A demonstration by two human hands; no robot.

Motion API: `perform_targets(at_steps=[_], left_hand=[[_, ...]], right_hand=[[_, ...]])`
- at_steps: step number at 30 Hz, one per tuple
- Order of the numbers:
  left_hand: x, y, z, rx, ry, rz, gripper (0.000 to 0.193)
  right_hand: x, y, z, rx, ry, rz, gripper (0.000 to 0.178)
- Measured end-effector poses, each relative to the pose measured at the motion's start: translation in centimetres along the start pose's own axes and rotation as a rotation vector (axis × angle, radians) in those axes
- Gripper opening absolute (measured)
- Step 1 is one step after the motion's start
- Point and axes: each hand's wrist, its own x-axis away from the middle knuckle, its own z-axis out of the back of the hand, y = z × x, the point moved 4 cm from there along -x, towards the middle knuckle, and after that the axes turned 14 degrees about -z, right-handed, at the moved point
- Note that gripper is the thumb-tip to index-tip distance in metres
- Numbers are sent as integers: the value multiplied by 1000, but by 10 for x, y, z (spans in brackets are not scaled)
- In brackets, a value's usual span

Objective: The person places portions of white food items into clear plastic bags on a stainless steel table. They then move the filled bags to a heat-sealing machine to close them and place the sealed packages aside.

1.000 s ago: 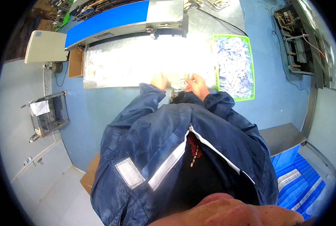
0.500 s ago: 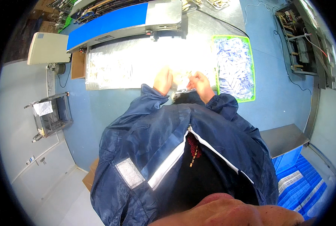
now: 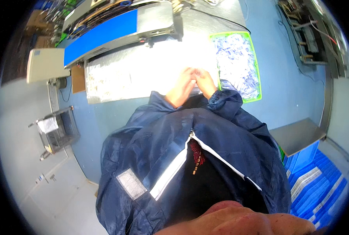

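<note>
My left hand (image 3: 181,89) and my right hand (image 3: 206,83) rest on a bright, glare-washed work surface (image 3: 143,70), with their fingertips touching each other. The glare hides whatever may be between the fingers. Just right of my right hand stands a green tray (image 3: 256,78) filled with several small blue-and-white packets (image 3: 235,58). Dark blue jacket sleeves cover both forearms.
A long machine with a blue front panel (image 3: 104,31) runs along the back of the surface. A beige box (image 3: 45,64) sits at the left, a wire rack (image 3: 59,129) below it. Blue crates (image 3: 319,176) and a grey shelf (image 3: 298,135) are at the right.
My hands were a little apart on the surface; now they have come together, fingertips meeting, and shifted slightly toward the green tray.
</note>
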Motion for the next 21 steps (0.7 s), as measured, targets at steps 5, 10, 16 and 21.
perform_targets(at_steps=[5, 10, 16, 21], left_hand=[[19, -45, 72, 117, 406, 488, 56], [73, -60, 56, 1009, 287, 894, 24], [75, -69, 42, 979, 707, 944, 17], [86, -70, 44, 936, 683, 1008, 18]], right_hand=[[56, -40, 53, 53, -239, -78, 22], [95, -97, 67, 167, -570, -160, 17], [26, -82, 152, 973, 291, 409, 16], [16, -67, 158, 1113, 289, 476, 20]])
